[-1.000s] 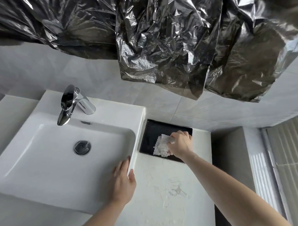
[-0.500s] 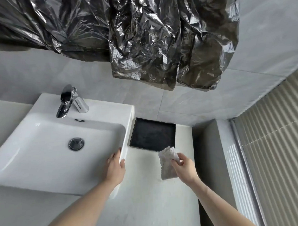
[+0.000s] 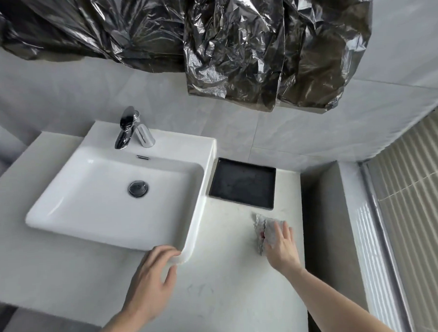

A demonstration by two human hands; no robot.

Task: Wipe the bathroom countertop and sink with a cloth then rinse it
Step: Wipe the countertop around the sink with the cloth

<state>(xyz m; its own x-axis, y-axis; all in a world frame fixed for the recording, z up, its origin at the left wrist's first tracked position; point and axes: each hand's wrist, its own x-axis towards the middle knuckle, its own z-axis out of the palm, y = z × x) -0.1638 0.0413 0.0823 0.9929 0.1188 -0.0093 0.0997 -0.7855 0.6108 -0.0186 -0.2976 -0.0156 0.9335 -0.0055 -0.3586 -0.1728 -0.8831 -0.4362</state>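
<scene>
A crumpled white cloth [image 3: 263,230] lies flat on the pale countertop [image 3: 224,285], to the right of the white sink [image 3: 109,194] and just in front of a black tray. My right hand [image 3: 283,246] presses down on the cloth with straight fingers. At the sink's front right corner my left hand [image 3: 152,280] rests with its fingers loosely bent over the rim. The chrome faucet [image 3: 131,129] stands at the back of the sink, and a round drain [image 3: 138,188] sits in the basin.
The black rectangular tray [image 3: 242,183] lies on the counter against the back wall. Crumpled dark plastic sheeting [image 3: 233,46] hangs overhead. A grey ledge [image 3: 324,224] and ribbed wall panels [image 3: 413,221] border the counter on the right.
My right hand lifted the cloth off the black tray, carried it toward me and laid it flat on the countertop. My left hand slid down the sink rim to its front corner.
</scene>
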